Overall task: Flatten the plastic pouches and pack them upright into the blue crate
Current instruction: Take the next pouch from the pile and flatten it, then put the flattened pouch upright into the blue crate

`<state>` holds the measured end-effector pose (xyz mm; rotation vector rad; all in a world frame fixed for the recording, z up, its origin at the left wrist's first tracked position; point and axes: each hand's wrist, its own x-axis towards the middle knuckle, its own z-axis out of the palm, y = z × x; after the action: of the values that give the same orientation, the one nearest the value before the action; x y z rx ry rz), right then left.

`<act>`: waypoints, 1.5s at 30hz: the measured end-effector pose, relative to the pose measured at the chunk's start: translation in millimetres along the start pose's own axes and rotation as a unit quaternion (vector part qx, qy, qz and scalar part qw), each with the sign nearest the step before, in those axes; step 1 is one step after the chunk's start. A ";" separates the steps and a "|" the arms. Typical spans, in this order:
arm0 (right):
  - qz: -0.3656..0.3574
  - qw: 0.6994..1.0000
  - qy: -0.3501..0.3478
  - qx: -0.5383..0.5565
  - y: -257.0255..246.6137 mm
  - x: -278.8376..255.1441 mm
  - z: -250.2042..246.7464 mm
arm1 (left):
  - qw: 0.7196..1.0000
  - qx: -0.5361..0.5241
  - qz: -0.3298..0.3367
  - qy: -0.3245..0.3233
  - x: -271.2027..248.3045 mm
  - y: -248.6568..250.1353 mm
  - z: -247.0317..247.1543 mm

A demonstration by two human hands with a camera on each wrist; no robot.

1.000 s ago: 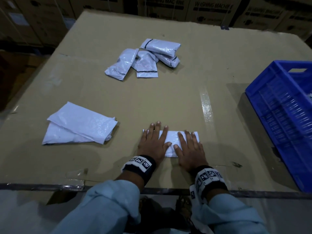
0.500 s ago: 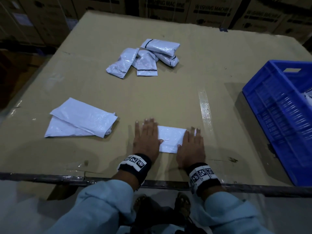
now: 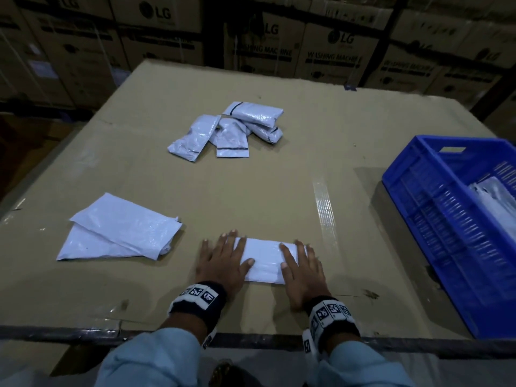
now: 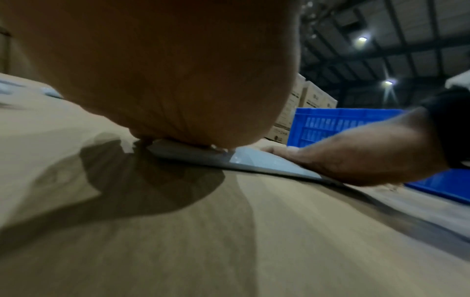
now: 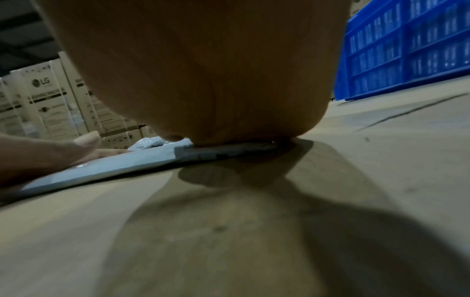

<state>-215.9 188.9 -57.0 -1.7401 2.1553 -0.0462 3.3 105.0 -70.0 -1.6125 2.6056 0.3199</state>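
While I've got both palms down on it, the pouch (image 3: pixel 265 259) lies flat on the cardboard top (image 3: pixel 279 191), close to the near edge and right in front of me. My left hand (image 3: pixel 222 262) covers its left end, fingers straight and spread, thumb lying across the plastic. My right hand (image 3: pixel 303 270) covers the right end the same way, fingers flat and pointing away from me, nothing curled or gripping. From the left wrist view you mostly see the heel of my palm sitting on the pouch edge, with the other hand pressing further along; the right wrist view is the same thing mirrored, and the pouch looks thin under the palm.

Off to my left, well apart from the one I'm pressing, is a stack (image 3: pixel 117 233) of larger flat white bags, one lying across another. Further back toward the middle of the top sits a pile (image 3: pixel 231 129) of puffy pouches, overlapping each other, a few showing a dark stripe near one end.

On my right is the crate (image 3: pixel 435 219), blue with slotted walls, sitting on the same top. Something white and plasticky (image 3: pixel 494 202) shows inside it, but I can't tell how it's standing. Behind everything are stacked LG boxes (image 3: pixel 329 51).
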 end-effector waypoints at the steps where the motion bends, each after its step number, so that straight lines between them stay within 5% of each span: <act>1: 0.012 1.000 -0.002 -0.002 1.7 -1.2 -0.7 | 1.000 -0.003 -0.023 0.009 -0.2 -1.4 0.5; 7: 0.046 0.997 0.018 -0.050 -5.4 -7.4 2.6 | 0.991 0.032 -0.130 -0.022 -9.6 -11.7 -6.2; 12: 0.014 0.996 0.031 -0.082 -8.9 -0.6 -9.0 | 0.992 0.048 -0.114 -0.038 -4.9 0.3 -31.0; 16: -0.014 0.997 0.060 -0.041 -11.4 8.3 -27.3 | 0.984 -0.125 -0.121 0.030 1.8 -7.1 -41.3; 25: -0.037 0.991 0.081 0.101 13.6 7.6 -98.3 | 0.888 -0.450 -0.068 0.063 15.9 2.6 -101.9; 30: -0.049 0.979 0.145 0.138 46.8 -6.7 -149.7 | 0.868 -0.482 -0.008 0.124 19.5 59.1 -166.5; 37: -0.104 0.951 0.224 0.185 107.9 -37.5 -235.7 | 0.879 -0.413 0.087 0.222 26.6 183.5 -249.0; 45: -0.148 0.924 0.301 0.185 189.6 -83.1 -312.4 | 0.868 -0.399 0.186 0.228 34.6 299.0 -297.9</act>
<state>-474.1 249.5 207.8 -1.9588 2.0298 -1.1251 -261.5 141.7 258.3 -1.4310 3.4287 1.3513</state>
